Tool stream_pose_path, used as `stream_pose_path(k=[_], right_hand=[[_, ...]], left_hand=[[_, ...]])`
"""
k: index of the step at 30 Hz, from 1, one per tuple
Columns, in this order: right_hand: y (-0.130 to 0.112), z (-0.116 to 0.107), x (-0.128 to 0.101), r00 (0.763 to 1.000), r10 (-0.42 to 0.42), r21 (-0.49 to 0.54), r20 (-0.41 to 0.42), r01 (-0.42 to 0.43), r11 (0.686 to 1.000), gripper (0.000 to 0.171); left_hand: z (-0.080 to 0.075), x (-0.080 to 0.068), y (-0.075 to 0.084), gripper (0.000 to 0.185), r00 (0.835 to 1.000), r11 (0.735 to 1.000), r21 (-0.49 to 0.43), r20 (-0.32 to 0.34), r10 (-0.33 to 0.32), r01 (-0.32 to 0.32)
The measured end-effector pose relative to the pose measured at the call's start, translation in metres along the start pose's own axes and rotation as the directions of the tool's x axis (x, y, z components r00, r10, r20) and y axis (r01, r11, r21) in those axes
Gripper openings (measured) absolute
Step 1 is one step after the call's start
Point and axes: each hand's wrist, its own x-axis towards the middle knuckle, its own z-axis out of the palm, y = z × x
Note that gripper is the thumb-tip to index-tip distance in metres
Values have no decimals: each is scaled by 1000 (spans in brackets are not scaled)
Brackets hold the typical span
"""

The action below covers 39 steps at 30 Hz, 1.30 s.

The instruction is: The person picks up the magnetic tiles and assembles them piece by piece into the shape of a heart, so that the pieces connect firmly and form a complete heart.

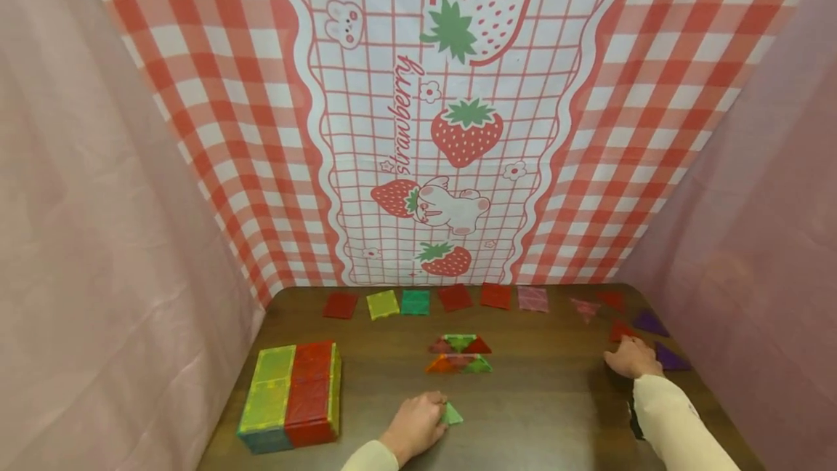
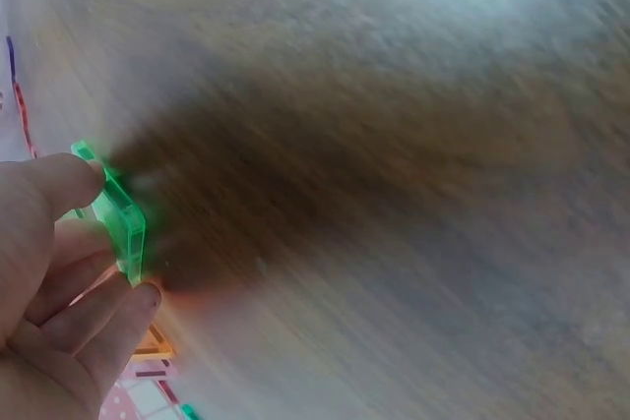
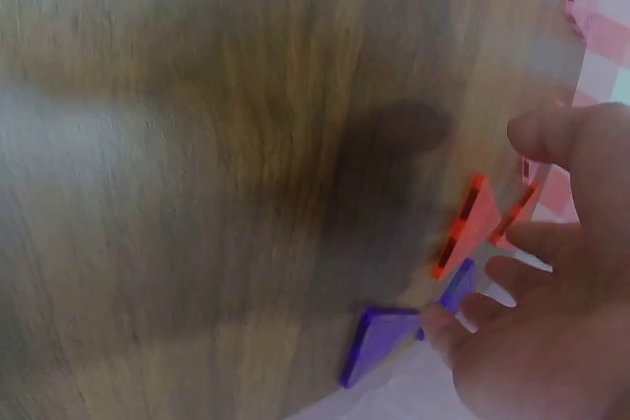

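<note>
Left hand (image 1: 414, 427) pinching green triangle tile (image 1: 451, 414) at near table (image 1: 549, 413) edge | right hand (image 1: 631, 357) fingers spread, reaching red triangle tile (image 1: 621, 331) far right | best lifted by edges, slid flush against triangle cluster (image 1: 460, 354)

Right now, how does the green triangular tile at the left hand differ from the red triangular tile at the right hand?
The translucent green triangular tile is pinched and lifted on edge by the left hand, near the front middle of the brown wooden table. The translucent red triangular tile sits by the table's right edge beside purple triangles, the right hand only reaching for it. Both are flat plastic triangles.
</note>
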Motion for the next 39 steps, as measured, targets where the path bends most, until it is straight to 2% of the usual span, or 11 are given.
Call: stream_pose_path(k=[9,15,17,22,25,28,30,31,35,37,39], right_hand=[[8,7,4,998,2,12,57,-2,1000,95],[9,21,9,997,-36,-64,73,40,997,91],[9,22,9,998,-40,-83,57,45,996,90],[8,21,10,998,-42,-70,-47,39,997,81],[9,26,11,998,-43,-61,-53,40,997,83],[9,35,10,992,-100,-89,-70,94,992,78],[8,42,8,975,-186,-122,-120,172,978,65],[6,45,7,959,-238,-135,-154,218,966,56],[-4,61,-4,872,-405,-171,-274,371,913,22],[-8,70,-11,835,-445,-169,-323,412,895,16],[-12,78,-16,808,-463,-157,-364,437,886,16]], left_hand=[[0,-5,-1,15,999,999,8,-6,36,-36],[-1,-6,-1,16,999,999,1,-11,38,-38],[-1,-6,-2,17,999,999,-3,3,34,-34],[-1,-5,-3,17,999,999,-1,3,36,-36],[-1,-5,-3,17,999,999,0,-1,32,-32],[0,-3,-3,16,1000,1000,-5,-8,30,-30],[0,-2,-3,15,999,999,-4,-18,34,-34],[0,-1,-4,15,999,999,-2,-20,33,-33],[0,0,-4,15,1000,1000,5,-3,19,-19],[0,0,-3,16,1000,1000,1,17,7,-7],[0,1,-1,17,999,1000,-2,33,-3,3]])
